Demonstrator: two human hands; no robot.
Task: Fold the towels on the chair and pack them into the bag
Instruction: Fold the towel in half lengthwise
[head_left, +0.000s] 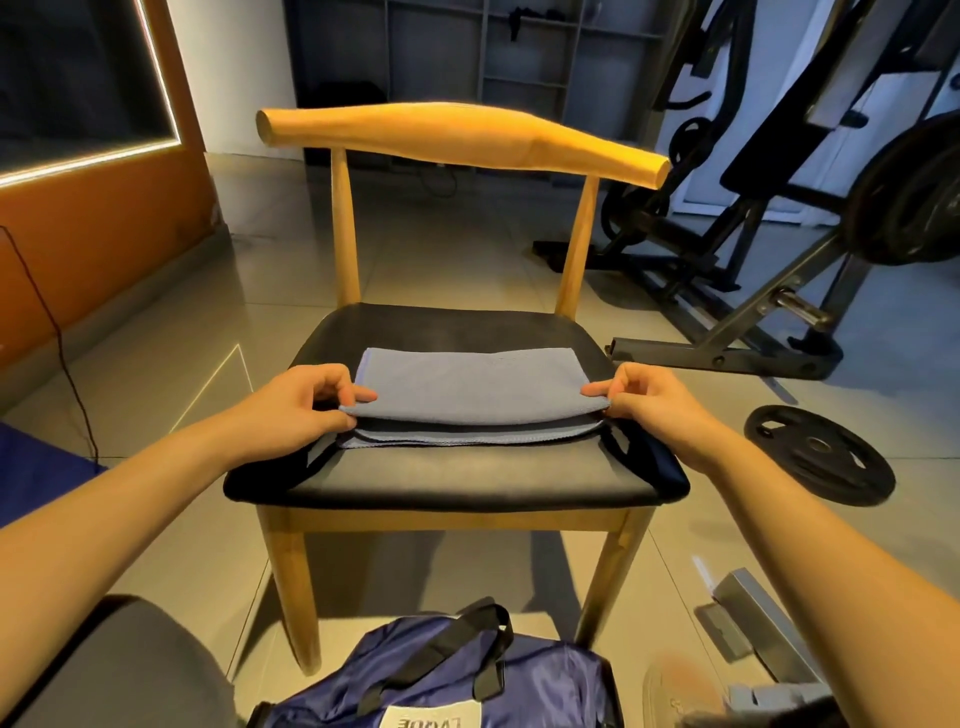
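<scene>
the grey towel lies on the chair seat, long axis 9 to 3 o'clock. left hand pinches its 9 o'clock corner, right hand the 3 o'clock one, top layer seemingly lifted. the bag waits at 6 o'clock.

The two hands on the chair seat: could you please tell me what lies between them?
In the head view, the folded blue-grey towel spans the stretch between the left hand and the right hand; each pinches a near corner.
</scene>
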